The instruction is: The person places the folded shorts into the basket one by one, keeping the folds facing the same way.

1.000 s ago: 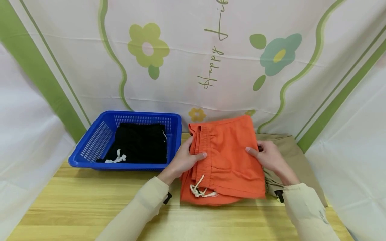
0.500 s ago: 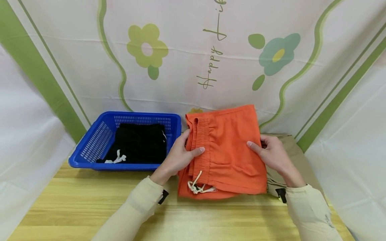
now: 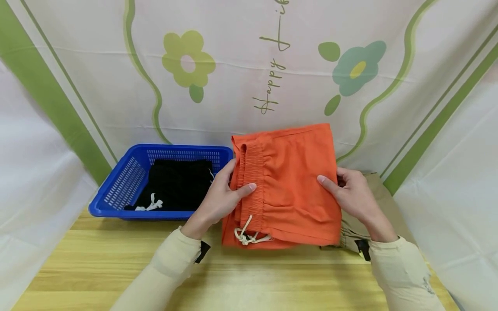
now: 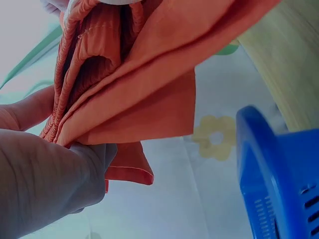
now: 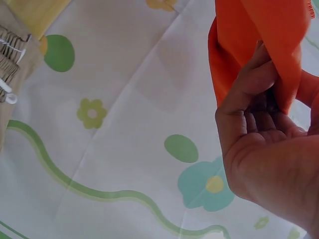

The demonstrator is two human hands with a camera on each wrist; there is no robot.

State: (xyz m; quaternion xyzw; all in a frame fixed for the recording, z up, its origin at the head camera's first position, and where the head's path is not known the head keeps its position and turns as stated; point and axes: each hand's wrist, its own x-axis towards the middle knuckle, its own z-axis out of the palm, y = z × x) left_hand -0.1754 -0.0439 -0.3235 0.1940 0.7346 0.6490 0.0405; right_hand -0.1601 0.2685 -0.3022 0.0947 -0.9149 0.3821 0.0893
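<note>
Folded orange drawstring shorts (image 3: 293,185) hang between my two hands, raised above the table. My left hand (image 3: 219,194) grips the gathered waistband, thumb on the front and fingers behind. In the left wrist view the layered waistband (image 4: 94,55) shows its folds, with my left hand (image 4: 55,174) pinching its edge. My right hand (image 3: 355,194) holds the opposite side, thumb in front. The right wrist view shows my right hand (image 5: 271,144) with fingers curled under the orange cloth (image 5: 259,30). A knotted cream drawstring (image 3: 249,236) dangles at the lower left corner.
A blue perforated basket (image 3: 105,209) stands on the wooden table (image 3: 97,259) at the left, holding folded black clothing (image 3: 179,183) with a white drawstring. Khaki clothing (image 3: 383,203) lies at the right, partly behind my right hand. A flower-printed curtain (image 3: 233,77) closes off the back.
Both hands have lifted the orange shorts upward and shifted them slightly left, toward the basket. The left hand now overlaps the basket's right edge. The basket and khaki clothing have stayed put.
</note>
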